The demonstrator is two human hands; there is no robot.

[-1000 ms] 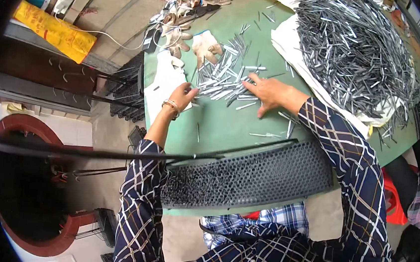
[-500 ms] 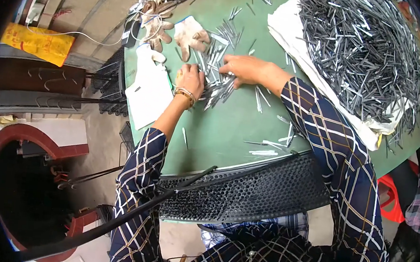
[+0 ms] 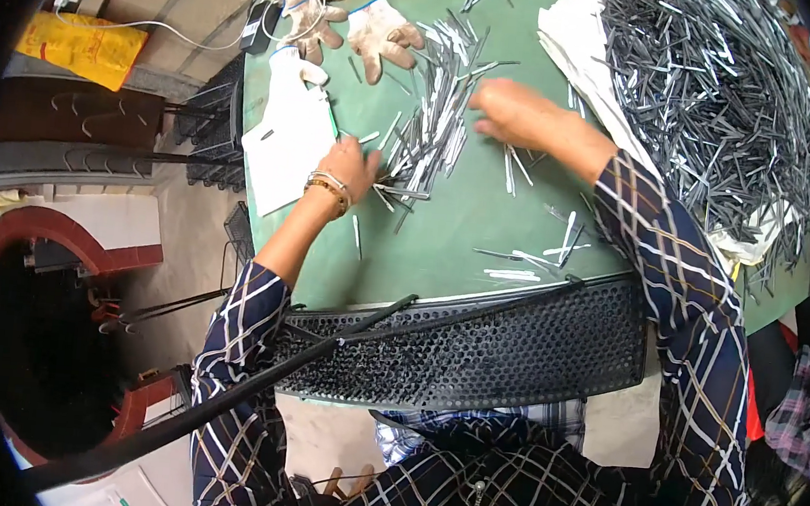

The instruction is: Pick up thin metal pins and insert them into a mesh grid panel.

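Note:
A loose heap of thin grey and silver strips [image 3: 433, 121] lies on the green tabletop [image 3: 416, 240] between my hands. My left hand [image 3: 347, 166], wearing bracelets, is at the heap's left edge, its thumb apart from the fingers. A few strips stick out beside its fingertips; I see none gripped. Just right of the heap, my right hand [image 3: 514, 113] is loosely curved, thumb and fingers apart, with nothing visible in it. Its palm side is hidden. A white sheet [image 3: 289, 151] lies beyond my left hand, with a green-edged item along its side.
A large pile of similar strips [image 3: 716, 107] rests on a white sack [image 3: 578, 42] at the right. Stained work gloves [image 3: 380, 39] lie at the far left. A black perforated tray [image 3: 474, 341] runs along the near table edge, with a dark bar [image 3: 218, 410] crossing at left.
My right hand has drawn off the heap to the right. The left hand has shifted slightly nearer and left. The heap shows more fully, its strips spread between the hands.

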